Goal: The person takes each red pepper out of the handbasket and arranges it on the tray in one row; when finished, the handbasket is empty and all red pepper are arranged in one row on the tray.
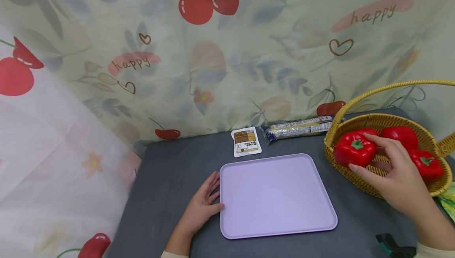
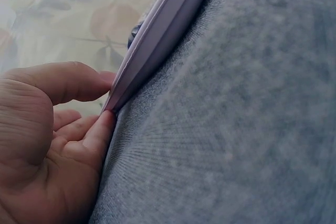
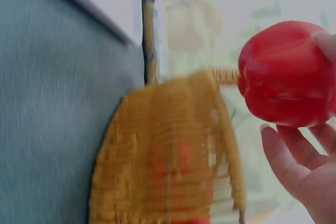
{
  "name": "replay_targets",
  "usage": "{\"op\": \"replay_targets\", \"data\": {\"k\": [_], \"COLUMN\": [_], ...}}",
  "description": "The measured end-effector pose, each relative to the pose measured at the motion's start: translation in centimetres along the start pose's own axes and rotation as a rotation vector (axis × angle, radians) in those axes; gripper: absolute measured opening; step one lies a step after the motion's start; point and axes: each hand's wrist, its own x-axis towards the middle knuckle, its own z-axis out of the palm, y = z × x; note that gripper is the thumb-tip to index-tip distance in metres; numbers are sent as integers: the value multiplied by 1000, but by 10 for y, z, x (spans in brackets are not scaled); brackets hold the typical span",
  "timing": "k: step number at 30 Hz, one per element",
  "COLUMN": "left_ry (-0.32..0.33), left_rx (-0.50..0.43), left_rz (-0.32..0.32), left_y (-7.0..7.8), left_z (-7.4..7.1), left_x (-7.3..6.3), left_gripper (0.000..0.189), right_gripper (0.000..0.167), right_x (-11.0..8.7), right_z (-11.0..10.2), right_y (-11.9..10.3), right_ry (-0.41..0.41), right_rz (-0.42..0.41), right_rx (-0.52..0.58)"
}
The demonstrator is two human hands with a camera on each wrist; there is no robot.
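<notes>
A red bell pepper (image 1: 355, 149) (image 3: 286, 74) with a green stem is held between the thumb and fingers of my right hand (image 1: 401, 175) (image 3: 315, 177), over the left side of a wicker basket (image 1: 359, 183) (image 3: 152, 108). More red bell peppers (image 1: 399, 136) lie inside the basket. My left hand (image 1: 200, 202) (image 2: 47, 145) rests at the left edge of a lilac tray (image 1: 277, 194) (image 2: 163, 35). Its thumb touches the rim and its fingers lie loosely extended along that side. The tray is flat on the dark grey tabletop and bears nothing.
Behind the tray lie a small white packet (image 1: 246, 142) and a long silvery package (image 1: 298, 129), near the printed cloth backdrop (image 1: 213, 72). The basket's tall handle (image 1: 387, 87) arches over it. A black and teal object (image 1: 394, 246) sits at the front right.
</notes>
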Motion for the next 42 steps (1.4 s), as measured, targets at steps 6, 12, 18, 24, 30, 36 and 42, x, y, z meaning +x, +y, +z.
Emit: {"op": "replay_targets", "data": {"k": [6, 12, 18, 24, 30, 36, 42], "left_ry": [-1, -5, -2, 3, 5, 11, 17], "left_rx": [0, -4, -1, -11, -1, 15, 5], "left_rz": [-2, -2, -10, -31, -38, -50, -56], "left_y": [0, 0, 0, 1, 3, 5, 6], "left_z": [-1, -1, -1, 0, -1, 1, 1], "left_x": [0, 1, 2, 2, 1, 1, -1], "left_gripper": [104, 104, 104, 104, 103, 102, 100], "right_gripper": [98, 96, 87, 78, 75, 75, 74], "right_x": [2, 4, 4, 8, 17, 27, 35], "right_z": [23, 53, 86, 121, 150, 175, 200], "right_y": [-18, -32, -42, -49, -59, -67, -72], "right_ry": [-99, -229, -373, -511, -607, -677, -702], "right_rz": [-108, -156, -161, -127, -109, -102, -36], "right_rx": [97, 113, 127, 154, 185, 197, 258]}}
